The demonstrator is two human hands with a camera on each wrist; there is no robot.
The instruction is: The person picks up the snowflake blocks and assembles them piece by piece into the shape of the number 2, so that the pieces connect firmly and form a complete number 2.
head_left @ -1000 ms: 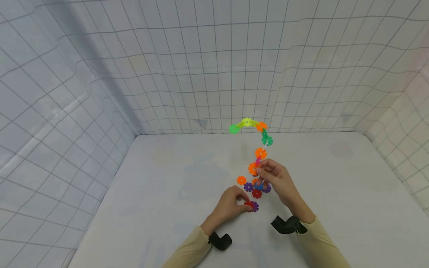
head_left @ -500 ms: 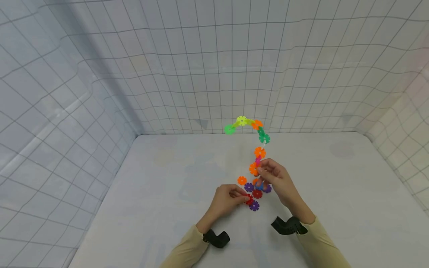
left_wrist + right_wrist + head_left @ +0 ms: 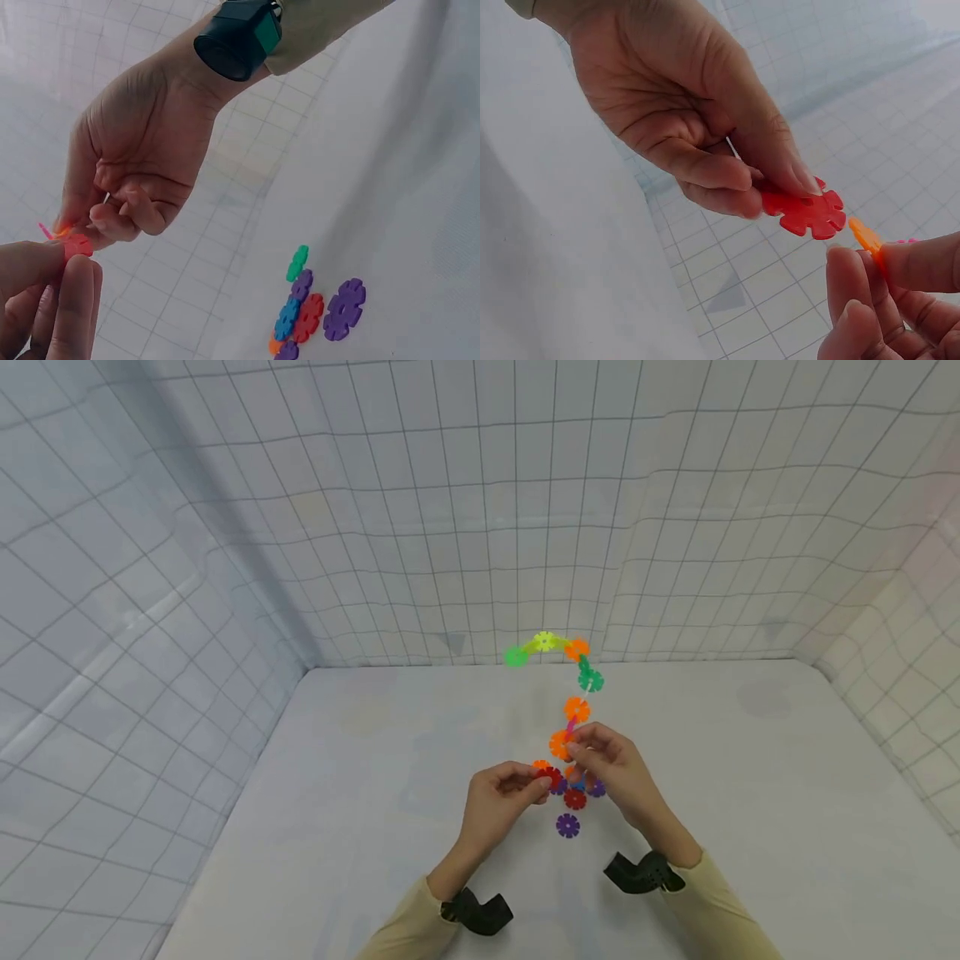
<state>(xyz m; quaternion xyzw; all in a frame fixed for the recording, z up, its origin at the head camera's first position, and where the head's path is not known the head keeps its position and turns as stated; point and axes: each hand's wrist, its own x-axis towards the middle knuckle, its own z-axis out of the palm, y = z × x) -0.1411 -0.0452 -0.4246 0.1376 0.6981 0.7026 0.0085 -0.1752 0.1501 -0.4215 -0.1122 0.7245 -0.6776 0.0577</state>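
Note:
In the head view, my left hand (image 3: 495, 802) pinches a red snowflake disc (image 3: 814, 216) between thumb and fingers. My right hand (image 3: 618, 777) pinches the orange disc (image 3: 559, 745) at the near end of a curved chain of linked snowflake discs. This chain rises from the hand past a second orange disc (image 3: 577, 710) and a green disc (image 3: 591, 681), then bends left to a light green disc (image 3: 516, 657). In the right wrist view, the red disc's notched edge is close to the orange disc, with a small gap between them.
Loose discs lie on the white table (image 3: 360, 827) beneath the hands: a purple one (image 3: 567, 826), a red one (image 3: 575, 799), a blue one (image 3: 286, 318) and a green one (image 3: 298, 262). A grid-patterned sheet (image 3: 480, 543) hangs behind the table.
My left hand has lifted the red disc from beside the purple disc and moved it up toward the orange end of the chain. The right hand keeps its hold; the chain has swung slightly left.

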